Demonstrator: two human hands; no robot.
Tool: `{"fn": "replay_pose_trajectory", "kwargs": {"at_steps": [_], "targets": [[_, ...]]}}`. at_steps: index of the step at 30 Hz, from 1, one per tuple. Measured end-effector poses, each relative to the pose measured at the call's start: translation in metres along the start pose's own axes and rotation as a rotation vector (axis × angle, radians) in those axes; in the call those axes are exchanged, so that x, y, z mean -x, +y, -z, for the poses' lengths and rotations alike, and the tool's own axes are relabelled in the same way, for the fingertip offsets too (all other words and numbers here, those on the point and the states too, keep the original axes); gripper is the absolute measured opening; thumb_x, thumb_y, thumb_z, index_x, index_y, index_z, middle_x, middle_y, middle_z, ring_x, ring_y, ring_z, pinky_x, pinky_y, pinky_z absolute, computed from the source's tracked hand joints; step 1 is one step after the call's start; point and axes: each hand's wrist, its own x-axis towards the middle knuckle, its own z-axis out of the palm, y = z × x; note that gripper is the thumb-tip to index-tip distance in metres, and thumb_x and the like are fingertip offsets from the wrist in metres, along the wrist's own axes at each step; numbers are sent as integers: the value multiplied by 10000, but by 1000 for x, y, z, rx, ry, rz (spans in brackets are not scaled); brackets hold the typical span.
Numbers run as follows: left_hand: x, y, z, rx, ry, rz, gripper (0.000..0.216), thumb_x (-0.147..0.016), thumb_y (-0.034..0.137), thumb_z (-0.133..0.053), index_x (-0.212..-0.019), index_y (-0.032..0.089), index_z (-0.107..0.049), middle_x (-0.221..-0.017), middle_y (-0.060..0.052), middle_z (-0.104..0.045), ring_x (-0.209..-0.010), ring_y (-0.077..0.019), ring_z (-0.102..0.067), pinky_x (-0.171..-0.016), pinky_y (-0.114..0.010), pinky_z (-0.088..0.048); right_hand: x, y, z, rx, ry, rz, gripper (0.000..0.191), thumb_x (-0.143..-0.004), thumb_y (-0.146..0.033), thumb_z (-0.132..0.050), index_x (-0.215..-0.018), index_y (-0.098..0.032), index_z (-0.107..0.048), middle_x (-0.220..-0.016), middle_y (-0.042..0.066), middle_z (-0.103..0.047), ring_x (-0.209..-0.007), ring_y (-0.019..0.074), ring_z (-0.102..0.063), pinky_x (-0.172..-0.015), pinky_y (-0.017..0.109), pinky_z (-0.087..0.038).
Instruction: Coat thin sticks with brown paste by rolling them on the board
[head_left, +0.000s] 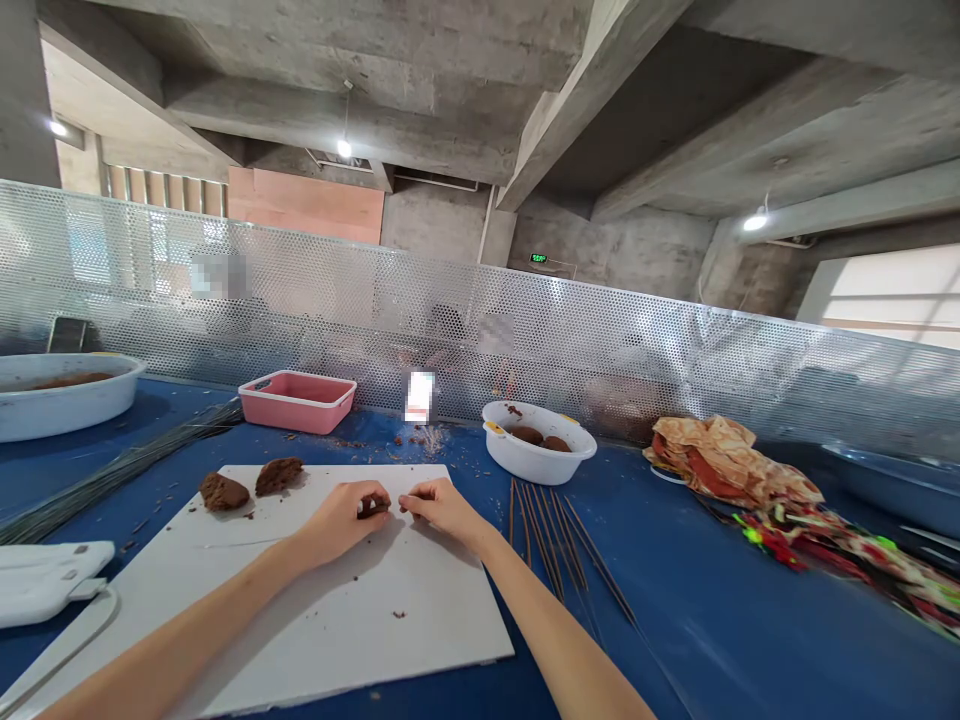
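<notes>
Both arms are bare as far as the view reaches, from the hands down to the lower edge, where they are cut off. The left forearm (217, 600) is long and slim, broadest at the bottom and narrowing evenly to a slender left wrist (304, 545). The right forearm (551, 615) has the same smooth, tapering outline and ends in a similarly narrow right wrist (480, 532). The left hand (345, 512) and the right hand (442, 505) are ungloved, small in build, with slim fingers. Fingernails and any smudges on the fingertips are too small to make out.
</notes>
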Motion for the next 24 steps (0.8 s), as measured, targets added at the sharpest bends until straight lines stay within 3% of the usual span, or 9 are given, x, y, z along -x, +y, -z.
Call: {"fn": "replay_pose_trajectory", "kwargs": {"at_steps": [3,9,24], "targets": [[2,7,1,-36,-2,-27,152,-881,345,-612,-947,222,-673,-733,6,-682,-646,-181,-579,-625,-317,-417,-1,0,-3,-33,-1,-21,387,-801,-525,-745,-652,-172,-687,-597,-27,-544,-579,110,-402,-557,265,-287],[4,10,3,-80,-11,-119,308,-1007,372,-434,-853,219,-652,-903,-36,-696,-795,-200,-622,-733,-328,-446,-6,5,-6,-159,11,-45,431,-820,-589,-704,-729,-169,-729,-693,12,-622,-638,121,-488,-605,256,-337],[5,5,1,-36,16,-121,281,-1004,347,-490,-821,217,-660,-886,-29,-676,-779,-195,-613,-713,-334,-433,-1,-2,-6,-215,23,-33,235,-778,-407,-750,-788,-172,-751,-710,2,-640,-660,123,-493,-652,265,-336]]}}
